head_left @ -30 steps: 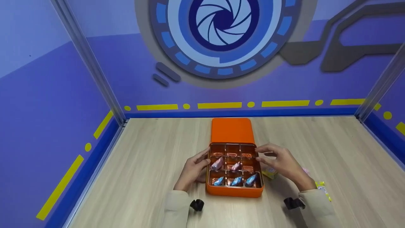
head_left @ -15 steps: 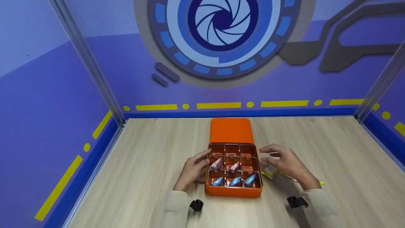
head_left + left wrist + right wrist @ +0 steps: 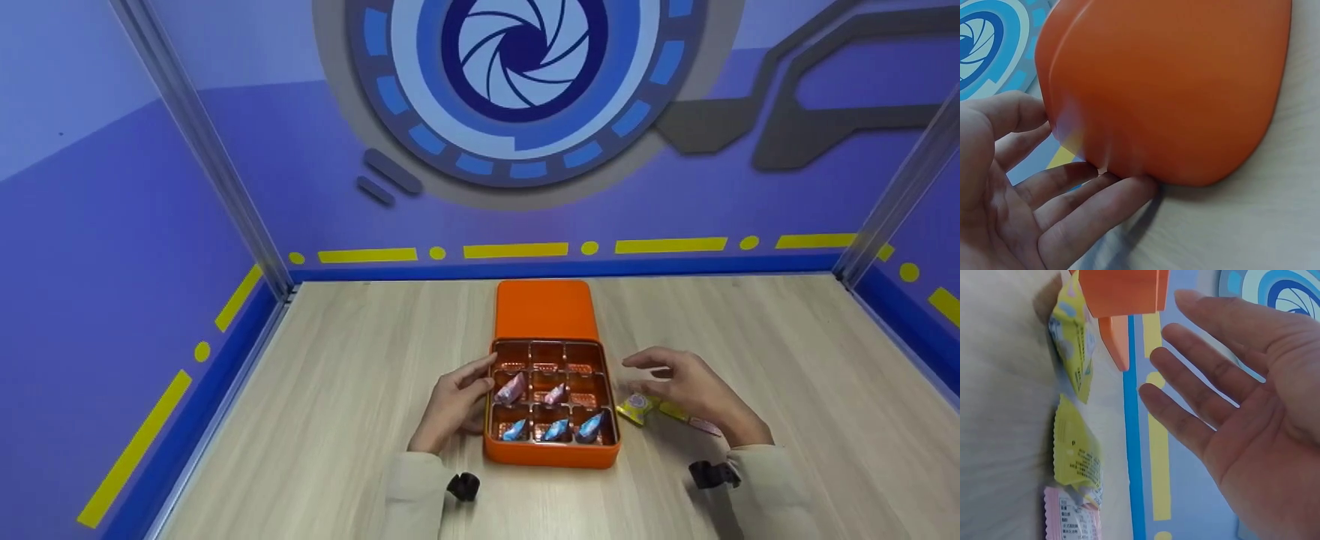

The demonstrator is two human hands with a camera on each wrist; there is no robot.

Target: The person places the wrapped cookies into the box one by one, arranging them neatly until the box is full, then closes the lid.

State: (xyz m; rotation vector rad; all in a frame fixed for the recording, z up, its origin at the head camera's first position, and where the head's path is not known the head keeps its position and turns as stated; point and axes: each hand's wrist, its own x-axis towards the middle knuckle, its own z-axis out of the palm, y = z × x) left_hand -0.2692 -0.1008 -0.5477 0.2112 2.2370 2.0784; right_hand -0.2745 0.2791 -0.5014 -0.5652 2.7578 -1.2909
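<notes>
An orange tin [image 3: 551,455] with a divided insert sits on the table, its lid [image 3: 544,309] lying back behind it. Blue-wrapped candies [image 3: 556,430] fill the front row, one per compartment. Two pink-wrapped candies [image 3: 511,390] lie in the left and middle compartments of the middle row. My left hand [image 3: 452,405] touches the tin's left side with extended fingertips. To the right of the tin, my right hand [image 3: 694,390] hovers with loosely spread fingers, holding nothing. Below it lie a yellow-wrapped candy [image 3: 1072,337], another yellow candy [image 3: 1077,447] and a pink packet [image 3: 1075,517].
The wooden table [image 3: 360,360] meets a blue-purple back wall [image 3: 262,165] with yellow dashes. Side panels stand at left and right, joined by metal corner posts [image 3: 217,150].
My right hand has drawn away from the tin's right rim, moving right and slightly down. The left hand stays at the tin's side.
</notes>
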